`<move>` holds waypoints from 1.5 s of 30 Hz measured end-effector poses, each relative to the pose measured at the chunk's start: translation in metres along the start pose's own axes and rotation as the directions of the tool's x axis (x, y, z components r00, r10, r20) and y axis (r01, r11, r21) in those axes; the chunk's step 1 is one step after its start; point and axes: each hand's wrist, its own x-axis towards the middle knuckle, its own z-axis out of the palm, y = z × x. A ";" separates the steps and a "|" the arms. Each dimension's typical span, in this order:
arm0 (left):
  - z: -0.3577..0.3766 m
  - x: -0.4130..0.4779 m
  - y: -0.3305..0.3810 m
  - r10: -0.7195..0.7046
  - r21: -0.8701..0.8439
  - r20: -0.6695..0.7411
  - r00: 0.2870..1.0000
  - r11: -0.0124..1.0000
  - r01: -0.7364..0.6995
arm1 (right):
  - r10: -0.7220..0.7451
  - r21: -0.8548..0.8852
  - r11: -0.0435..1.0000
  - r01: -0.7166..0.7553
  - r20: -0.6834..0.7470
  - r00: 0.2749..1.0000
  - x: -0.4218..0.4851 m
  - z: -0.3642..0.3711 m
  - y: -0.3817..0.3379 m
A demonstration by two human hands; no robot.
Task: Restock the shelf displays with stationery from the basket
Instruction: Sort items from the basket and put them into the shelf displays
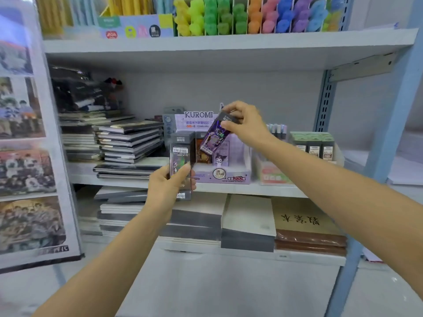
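Note:
My left hand grips a stack of slim grey-and-purple lead refill packs, held upright in front of the middle shelf. My right hand pinches the grey top end of one purple pack, tilted, its lower end over the lilac Kuromi display box. That box stands on the middle shelf and holds more packs upright, one orange-brown. The basket is out of view.
Stacks of notebooks lie left of the box, green-topped packs and pens to its right. The upper shelf carries bright coloured pens. Pads and notebooks fill the lower shelf. A poster board stands at the left.

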 end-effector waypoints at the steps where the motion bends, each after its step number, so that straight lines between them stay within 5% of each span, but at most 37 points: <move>1: -0.005 0.001 -0.002 0.005 0.004 -0.007 1.000 1.000 -0.005 | -0.010 -0.045 0.999 0.010 0.009 1.000 0.003 0.008 0.000; 9: -0.031 0.014 -0.014 -0.005 -0.023 -0.020 1.000 1.000 0.004 | -0.125 -0.329 0.933 0.147 0.087 0.988 0.016 0.049 0.015; 19: -0.032 0.019 -0.020 -0.023 -0.099 0.038 0.999 0.995 0.027 | -0.132 -0.411 0.880 0.240 0.275 0.952 0.035 0.048 0.017; 25: -0.029 0.020 -0.020 -0.019 -0.107 0.074 0.997 0.994 0.026 | -0.228 -0.530 0.800 0.281 0.165 0.960 0.036 0.063 0.023; 30: -0.028 0.020 -0.020 -0.025 -0.117 0.088 0.996 0.993 0.035 | -0.216 -0.434 0.868 0.242 0.109 0.970 0.034 0.055 0.030; 36: -0.022 0.021 -0.022 -0.035 -0.128 0.100 0.994 0.991 0.047 | -0.343 -0.646 0.673 0.360 0.158 0.926 0.038 0.067 0.033; 45: -0.021 0.020 -0.022 -0.042 -0.115 0.097 0.994 0.992 0.054 | -0.387 -0.612 0.700 0.369 0.109 0.915 0.027 0.063 0.043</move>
